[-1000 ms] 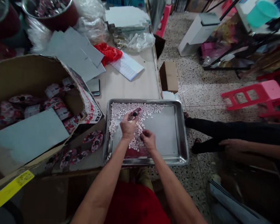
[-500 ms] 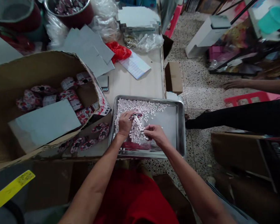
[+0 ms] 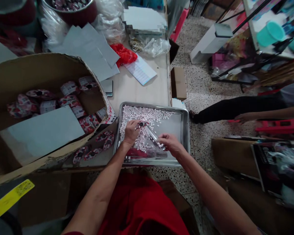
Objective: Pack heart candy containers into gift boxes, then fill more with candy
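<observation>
My left hand (image 3: 131, 131) grips a small red-and-white printed packet (image 3: 143, 124) with a dark round opening, above the left part of a metal tray (image 3: 186, 130). White tablet-like pieces (image 3: 137, 112) lie loose in the tray, thickest at its far and left sides. My right hand (image 3: 170, 143) is closed on the near end of a long, narrow, shiny scoop-like tool (image 3: 153, 135). Its far end points at the packet's opening; whether they touch I cannot tell. Similar printed packets (image 3: 104, 138) sit left of the tray.
Left is a cardboard box (image 3: 39, 60) with printed packets and a white board (image 3: 42, 135) inside. Grey cards (image 3: 93, 49), a red plastic bag (image 3: 123, 54) and a paper sheet (image 3: 142, 70) lie beyond the tray. Another person's dark-trousered leg (image 3: 225, 107) is at right.
My right hand has shifted slightly right and toward me, and the long shiny tool now shows clearly. The packet in my left hand shows its dark opening. The view has turned slightly right.
</observation>
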The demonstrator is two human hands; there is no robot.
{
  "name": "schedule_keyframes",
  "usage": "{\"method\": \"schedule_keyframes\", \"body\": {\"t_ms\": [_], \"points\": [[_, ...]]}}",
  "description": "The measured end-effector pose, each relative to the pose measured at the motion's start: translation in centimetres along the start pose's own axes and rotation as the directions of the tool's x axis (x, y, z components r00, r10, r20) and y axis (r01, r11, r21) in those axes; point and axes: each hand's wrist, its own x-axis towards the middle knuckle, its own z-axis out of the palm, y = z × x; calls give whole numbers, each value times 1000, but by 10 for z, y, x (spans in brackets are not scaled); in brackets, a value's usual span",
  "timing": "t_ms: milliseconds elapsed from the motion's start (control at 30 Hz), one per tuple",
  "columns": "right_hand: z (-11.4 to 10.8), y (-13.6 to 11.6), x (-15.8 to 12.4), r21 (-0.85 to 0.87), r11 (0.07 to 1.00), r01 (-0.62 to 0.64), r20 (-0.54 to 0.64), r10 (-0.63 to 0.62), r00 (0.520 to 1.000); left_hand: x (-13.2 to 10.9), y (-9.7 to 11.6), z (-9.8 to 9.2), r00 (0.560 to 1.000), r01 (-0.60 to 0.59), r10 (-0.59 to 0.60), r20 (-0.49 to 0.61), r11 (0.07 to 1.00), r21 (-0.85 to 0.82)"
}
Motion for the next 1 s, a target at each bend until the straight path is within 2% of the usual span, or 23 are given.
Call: {"method": "schedule_keyframes", "body": {"t_ms": [67, 133, 200, 267, 300, 367, 467, 533, 567, 633, 700, 767, 800, 900, 1000], "points": [[-23, 20, 7, -161, 985, 57, -189, -88, 978, 9, -7, -3, 1000, -16, 16, -25, 1000, -14], [-50, 38, 24, -424, 905, 23, -406, -213, 889, 23, -17, -6, 996, -47, 44, -76, 998, -37], [-74, 51, 49, -661, 737, -137, -540, -342, 769, 39, -31, -6, 989, -66, 56, -135, 995, -72], [-89, 58, 76, -788, 545, -285, -557, -434, 708, 52, -43, 1, 987, -52, 32, -157, 991, -127], [-91, 60, 88, -818, 476, -322, -543, -459, 703, 57, -48, 6, 987, -37, 11, -161, 986, -163], [-85, 60, 107, -856, 404, -324, -500, -483, 719, 61, -53, 22, 984, -12, -32, -174, 969, -247], [-50, 60, 119, -899, 369, -234, -406, -507, 760, 56, -45, 54, 980, -7, -70, -187, 924, -383], [-19, 61, 123, -896, 402, -188, -385, -495, 779, 48, -32, 75, 986, 5, -81, -144, 887, -461], [-5, 61, 124, -877, 448, -173, -398, -477, 783, 45, -25, 84, 989, 18, -86, -117, 872, -490], [18, 65, 125, -796, 591, -128, -446, -430, 785, 41, -14, 95, 992, 51, -105, -73, 846, -530], [29, 71, 123, -644, 765, -11, -463, -378, 802, 39, -8, 95, 991, 67, -120, -60, 832, -551], [30, 77, 113, -411, 903, 128, -450, -323, 832, 40, -8, 83, 991, 33, -98, -96, 848, -528], [29, 81, 105, -288, 940, 184, -434, -299, 850, 40, -11, 74, 989, 3, -78, -129, 866, -499], [21, 83, 70, -39, 964, 263, -345, -260, 902, 37, -18, 41, 982, -31, -47, -181, 913, -408], [17, 71, 34, 26, 966, 257, -203, -247, 948, 31, -19, 16, 996, 5, -33, -85, 947, -320]]}}
